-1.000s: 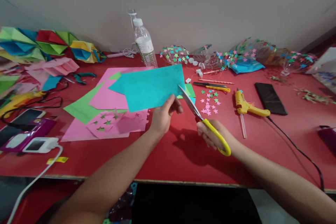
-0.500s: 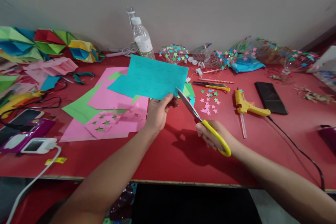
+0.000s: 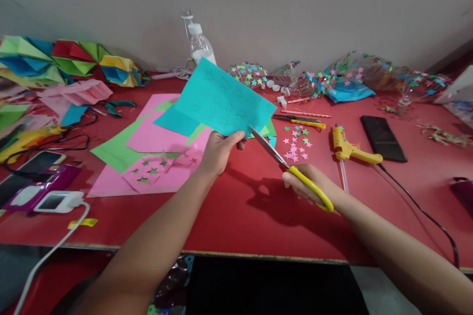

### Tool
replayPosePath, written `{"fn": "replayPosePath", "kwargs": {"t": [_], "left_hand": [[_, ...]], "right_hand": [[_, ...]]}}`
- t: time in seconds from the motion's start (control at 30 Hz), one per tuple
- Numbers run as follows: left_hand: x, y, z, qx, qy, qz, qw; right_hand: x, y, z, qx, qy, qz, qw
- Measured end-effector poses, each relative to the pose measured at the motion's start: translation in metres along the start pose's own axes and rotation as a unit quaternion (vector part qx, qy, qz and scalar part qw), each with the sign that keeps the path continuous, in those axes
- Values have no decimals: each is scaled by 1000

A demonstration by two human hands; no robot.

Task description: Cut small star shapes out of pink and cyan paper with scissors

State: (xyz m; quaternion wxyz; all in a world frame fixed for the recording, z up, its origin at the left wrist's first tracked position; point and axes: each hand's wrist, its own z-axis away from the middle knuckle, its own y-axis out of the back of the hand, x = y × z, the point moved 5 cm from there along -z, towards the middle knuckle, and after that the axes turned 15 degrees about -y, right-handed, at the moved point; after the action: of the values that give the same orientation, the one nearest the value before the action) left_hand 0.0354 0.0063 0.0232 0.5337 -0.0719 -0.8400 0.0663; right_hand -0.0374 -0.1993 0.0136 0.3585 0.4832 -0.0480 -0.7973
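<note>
My left hand pinches the sheet at its near edge, likely to steady it; my right hand, curled round the scissors, holds their tips there.

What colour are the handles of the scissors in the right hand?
Yellow: the scissors' handles show best in the head view.

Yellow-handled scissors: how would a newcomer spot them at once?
Find the red table, then the right hand over it. It holds the scissors, angled toward the blue sheet in the left hand. Unlike the yellow glue gun nearby, they have long metal blades.
</note>
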Motion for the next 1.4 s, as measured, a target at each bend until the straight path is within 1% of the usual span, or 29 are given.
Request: {"fn": "replayPosePath", "kwargs": {"t": [0.2, 0.37, 0.5, 0.63, 0.8, 0.87, 0.97, 1.1, 1.17, 1.3, 1.4], "left_hand": [[-2, 3, -2, -35, -5, -21, 999], [-4, 4, -4, -54, 18, -23, 998], [-8, 5, -4, -65, 29, -19, 997], [-12, 6, -5, -67, 29, -17, 997], [-12, 5, -5, -65, 31, -7, 997], [-12, 4, -5, -52, 40, 5, 998], [-12, 0, -2, -28, 64, 37, 997], [-13, -11, 4, -32, 94, 72, 992], [-13, -13, 5, -28, 90, 74, 993], [-9, -9, 3, -3, 43, 53, 998], [-6, -6, 2, -10, 10, 15, 1000]], "right_hand": [[0, 9, 0, -21, 0, 0, 1000], [2, 15, -3, -33, -16, 18, 999], [2, 15, -4, -31, -8, 31, 999], [6, 14, -7, -18, -21, 17, 999], [11, 11, -8, -25, -30, -8, 999], [10, 9, -7, -23, -38, -16, 999], [4, 6, -6, -2, -45, -26, 999], [1, 3, -6, 28, -53, -51, 997], [2, 2, -7, 27, -44, -62, 997], [5, 2, -8, 16, -33, -63, 997], [3, 4, -8, 15, -34, -56, 998]]}}
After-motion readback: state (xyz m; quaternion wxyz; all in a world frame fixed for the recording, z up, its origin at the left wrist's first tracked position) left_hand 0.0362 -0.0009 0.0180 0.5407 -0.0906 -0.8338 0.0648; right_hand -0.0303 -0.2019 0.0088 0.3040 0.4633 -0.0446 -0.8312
